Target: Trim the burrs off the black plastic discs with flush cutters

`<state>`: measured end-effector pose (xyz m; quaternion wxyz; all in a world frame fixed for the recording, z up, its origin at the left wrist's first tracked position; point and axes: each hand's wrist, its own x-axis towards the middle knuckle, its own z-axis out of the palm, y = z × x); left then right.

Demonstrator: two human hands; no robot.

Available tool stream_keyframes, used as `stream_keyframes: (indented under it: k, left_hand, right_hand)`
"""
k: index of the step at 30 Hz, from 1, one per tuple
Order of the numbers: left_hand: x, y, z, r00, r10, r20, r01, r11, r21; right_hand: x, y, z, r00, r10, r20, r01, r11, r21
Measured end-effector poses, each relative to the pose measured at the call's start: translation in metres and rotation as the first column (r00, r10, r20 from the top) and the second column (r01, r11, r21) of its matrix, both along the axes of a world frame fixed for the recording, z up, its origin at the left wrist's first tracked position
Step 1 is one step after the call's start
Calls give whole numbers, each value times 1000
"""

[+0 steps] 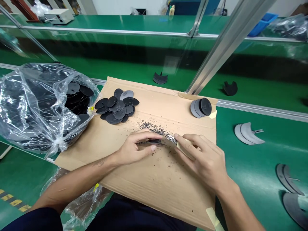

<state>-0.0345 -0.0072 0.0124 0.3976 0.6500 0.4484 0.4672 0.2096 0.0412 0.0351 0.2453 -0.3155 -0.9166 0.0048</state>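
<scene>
My left hand (136, 144) is closed on a dark flat plastic piece (154, 141), gripped between thumb and fingers and seen nearly edge-on. In my right hand (202, 152) is a pale-handled tool (185, 149) with a silvery, patterned end (171, 139). That end points at the dark piece; whether they touch I cannot tell. Small black shavings (154, 127) lie scattered on the cardboard sheet (144, 183) just beyond and beneath my hands. Farther left on the cardboard is a loose pile of black oval plastic discs (117, 107).
A clear plastic bag (36, 106) of dark discs stands at the left. At the cardboard's right corner sits a small stack of discs (201, 107). Curved grey parts (247, 133) lie on the green bench (255, 173). A slanting metal post (223, 41) rises behind.
</scene>
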Motion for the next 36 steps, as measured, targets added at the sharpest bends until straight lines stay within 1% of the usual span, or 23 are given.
stream_keyframes:
  k: [2, 4, 5, 7, 8, 10, 12, 13, 15, 17, 18, 19, 20, 22, 23, 25, 27, 29, 31, 33, 34, 35, 36]
  left_hand:
    - [0, 0, -1, 993, -22, -119, 31, 997, 73]
    - [0, 0, -3, 975, -12, -221, 40, 992, 122]
    - [0, 0, -4, 968, 6, -250, 29, 990, 135]
    - [1, 0, -4, 969, 51, -243, -20, 992, 128]
    - [1, 0, -4, 975, 74, -210, -54, 994, 99]
    - [1, 1, -3, 987, 129, -98, -131, 991, -7]
    - [1, 3, -4, 980, 189, 65, -177, 972, -153]
    - [1, 5, -4, 964, 212, 159, -172, 957, -234]
    - [1, 7, -4, 907, 238, 348, -94, 919, -384]
    - [1, 9, -4, 828, 249, 502, 37, 870, -492]
    - [2, 10, -4, 788, 257, 559, 93, 849, -521]
    - [2, 10, -4, 755, 267, 598, 131, 833, -537]
    - [3, 10, -4, 734, 277, 621, 150, 825, -545]
    - [4, 10, -5, 721, 295, 627, 139, 825, -548]
    - [5, 9, -7, 728, 298, 618, 121, 831, -543]
    - [7, 8, -10, 764, 281, 581, 78, 853, -516]
    - [9, 6, -14, 816, 234, 528, 46, 885, -463]
    - [11, 3, -16, 868, 167, 467, 39, 915, -401]
    - [12, 0, -15, 914, 86, 396, 63, 936, -348]
    - [13, -3, -13, 959, -6, 282, 88, 957, -277]
    - [13, -4, -12, 974, -43, 223, 97, 967, -237]
    - [12, -5, -10, 981, -64, 182, 100, 975, -198]
    - [11, -5, -9, 983, -66, 170, 95, 981, -169]
  right_hand:
    - [-1, 0, 0, 997, -41, 66, 35, 996, 82]
    - [-3, -1, 0, 993, -53, 106, 38, 991, 132]
    - [-3, -2, 0, 992, -55, 115, 38, 988, 148]
    - [-4, -2, 0, 990, -62, 123, 42, 985, 165]
    - [-4, -2, 0, 990, -69, 122, 48, 985, 165]
    - [-3, -2, -2, 990, -87, 112, 69, 986, 150]
    - [-2, -2, -5, 991, -109, 80, 100, 989, 108]
    - [-1, -2, -6, 992, -118, 50, 114, 991, 71]
    - [-3, -3, -8, 991, -122, -48, 121, 992, -37]
    - [-6, -7, -9, 975, -112, -192, 74, 978, -193]
    - [-8, -9, -9, 958, -109, -267, 30, 958, -285]
    - [-11, -12, -9, 936, -112, -334, -25, 925, -380]
    - [-14, -14, -9, 914, -121, -387, -84, 877, -472]
    - [-18, -19, -9, 873, -154, -462, -197, 755, -625]
    - [-20, -21, -9, 855, -175, -488, -246, 692, -679]
    - [-21, -23, -10, 820, -210, -532, -336, 576, -745]
    - [-22, -24, -9, 789, -238, -566, -403, 495, -770]
    - [-21, -24, -7, 761, -263, -594, -450, 446, -774]
    - [-20, -23, -4, 735, -286, -615, -490, 404, -773]
    - [-18, -23, -1, 717, -296, -631, -529, 358, -769]
    - [-17, -22, -1, 708, -302, -638, -543, 346, -766]
    - [-16, -21, -1, 697, -314, -645, -549, 345, -761]
    - [-14, -20, -2, 682, -330, -653, -549, 358, -755]
